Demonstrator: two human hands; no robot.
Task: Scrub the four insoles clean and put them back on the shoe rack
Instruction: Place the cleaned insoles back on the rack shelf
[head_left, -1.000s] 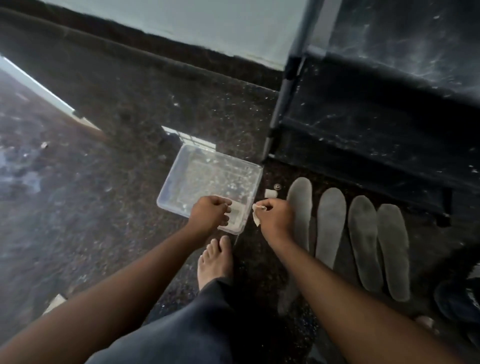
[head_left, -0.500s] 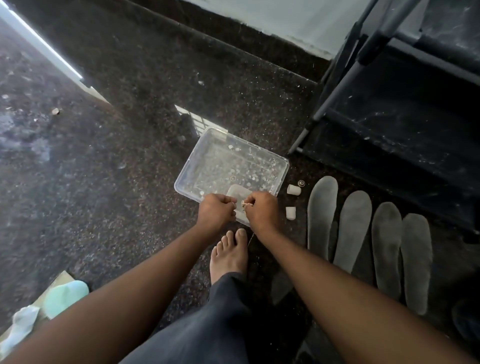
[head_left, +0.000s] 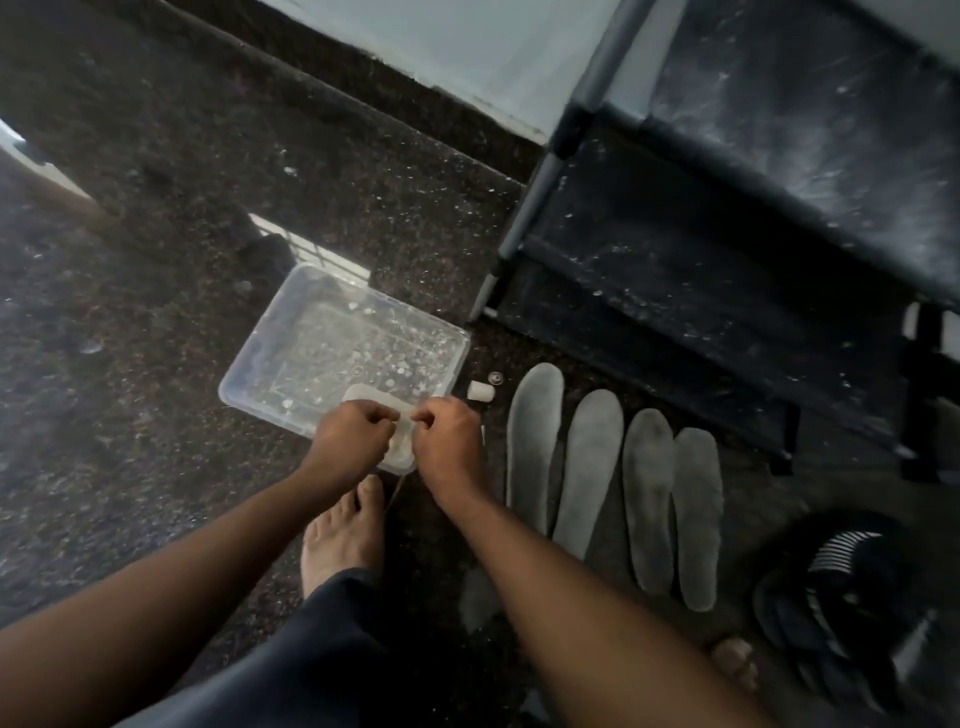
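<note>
Several grey insoles (head_left: 592, 467) lie side by side on the dark speckled floor, toes toward the black shoe rack (head_left: 727, 260). To their left stands a clear plastic tray (head_left: 258, 332) of bubbly water with a pale block (head_left: 371, 396) in it. My left hand (head_left: 353, 436) and my right hand (head_left: 447, 441) meet over the tray's near corner. Both pinch a small white sachet (head_left: 406, 422) between fingertips, and the fingers hide most of it. A thin strand hangs down from it. Neither hand touches an insole.
A small white cap (head_left: 479, 391) and a tiny clear ring (head_left: 495, 377) lie between the tray and the insoles. Dark sandals (head_left: 841, 587) sit at lower right. My bare foot (head_left: 340, 535) is just below the tray. A pale wall runs along the back.
My right hand brought the white sachet across to my left hand, and both now pinch it over the tray's corner. The view has swung slightly; the insoles and the tray have stayed put.
</note>
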